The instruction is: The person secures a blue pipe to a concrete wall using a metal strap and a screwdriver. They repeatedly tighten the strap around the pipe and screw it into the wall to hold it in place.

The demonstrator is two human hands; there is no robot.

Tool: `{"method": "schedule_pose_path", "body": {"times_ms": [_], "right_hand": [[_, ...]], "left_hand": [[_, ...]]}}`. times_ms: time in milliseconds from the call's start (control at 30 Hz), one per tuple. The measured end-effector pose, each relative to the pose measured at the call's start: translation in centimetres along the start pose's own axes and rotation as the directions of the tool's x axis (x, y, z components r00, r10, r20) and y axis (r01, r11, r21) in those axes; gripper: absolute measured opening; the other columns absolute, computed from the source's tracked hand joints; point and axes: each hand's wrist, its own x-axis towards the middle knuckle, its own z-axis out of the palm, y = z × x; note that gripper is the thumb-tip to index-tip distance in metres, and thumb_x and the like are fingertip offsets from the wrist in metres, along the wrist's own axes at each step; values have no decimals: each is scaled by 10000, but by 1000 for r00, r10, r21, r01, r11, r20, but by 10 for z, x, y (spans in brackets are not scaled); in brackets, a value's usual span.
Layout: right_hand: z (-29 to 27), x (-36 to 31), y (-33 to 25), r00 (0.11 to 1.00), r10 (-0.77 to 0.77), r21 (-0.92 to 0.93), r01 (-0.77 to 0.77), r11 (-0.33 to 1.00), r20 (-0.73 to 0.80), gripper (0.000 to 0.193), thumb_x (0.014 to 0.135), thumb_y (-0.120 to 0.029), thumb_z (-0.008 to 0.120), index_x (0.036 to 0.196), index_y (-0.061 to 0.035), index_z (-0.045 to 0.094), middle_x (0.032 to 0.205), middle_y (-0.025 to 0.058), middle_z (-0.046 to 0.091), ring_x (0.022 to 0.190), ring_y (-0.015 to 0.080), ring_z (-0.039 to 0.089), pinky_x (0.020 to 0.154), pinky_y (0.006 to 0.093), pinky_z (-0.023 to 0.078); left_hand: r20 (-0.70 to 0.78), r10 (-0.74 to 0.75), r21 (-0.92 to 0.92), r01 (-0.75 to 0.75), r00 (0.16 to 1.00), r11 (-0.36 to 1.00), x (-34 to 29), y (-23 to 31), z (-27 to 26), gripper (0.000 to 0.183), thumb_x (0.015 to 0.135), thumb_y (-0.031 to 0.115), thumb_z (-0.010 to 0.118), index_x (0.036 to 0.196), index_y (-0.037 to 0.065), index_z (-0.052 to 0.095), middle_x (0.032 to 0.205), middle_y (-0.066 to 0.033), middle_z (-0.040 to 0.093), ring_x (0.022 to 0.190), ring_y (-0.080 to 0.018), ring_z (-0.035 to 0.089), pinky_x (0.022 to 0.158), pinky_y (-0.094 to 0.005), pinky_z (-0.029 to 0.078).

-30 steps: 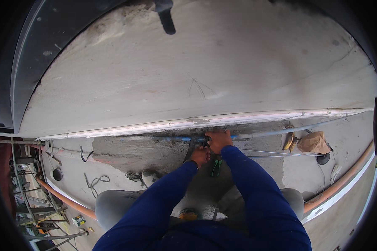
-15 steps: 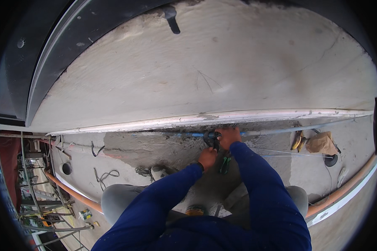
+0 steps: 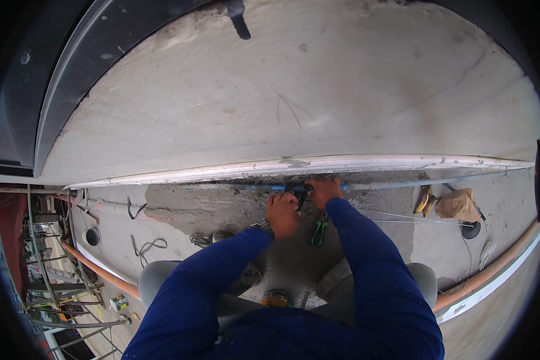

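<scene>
A blue pipe point(image 3: 261, 187) runs along the base of the wall, with a dark fitting or tool point(image 3: 299, 189) on it between my hands; its exact kind is unclear. My right hand point(image 3: 325, 191) is closed on the right side of this dark piece, fingers over the pipe. Just below and left of it, my left hand point(image 3: 282, 213) has its fingers curled toward the dark piece; what they hold is hidden. A pair of green-handled pliers point(image 3: 319, 233) lies on the wet concrete below my right hand.
Behind the pipe rises a pale wall point(image 3: 354, 96). At right lie yellow-and-black tools point(image 3: 424, 200), a brown paper bag point(image 3: 458, 205) and a black round piece point(image 3: 470, 229). A can point(image 3: 276, 297) stands between my legs. Cords point(image 3: 147, 247) and scaffolding point(image 3: 48, 264) are at left.
My left hand has come off the dark handle, shifted left and up, and turned its back upward. My right hand stays at the pipe, moved slightly. The view has tilted a little.
</scene>
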Motion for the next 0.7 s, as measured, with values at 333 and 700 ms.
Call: {"method": "schedule_pose_path", "body": {"times_ms": [333,700], "right_hand": [[-18,2,-1,999,-8,-28,9,1000,47,455,1034,-379,653,1476,-278,616,1327,67,757,1301,307,657,1173,596,340],[-23,1,-2,995,1,-25,2,1000,102,477,1059,-385,623,1524,-292,579,1367,83,736,1322,313,649,1189,606,341]], "left_hand": [[691,-378,-712,671,616,-209,-29,55,-34,222,1077,226,536,888,114,571,768,-25,551,635,-187,535,640,-410,480],[540,-356,-672,645,763,364,-46,54,-57,314,1099,256,530,855,58,558,662,-7,497,618,-236,543,637,-420,447]]}}
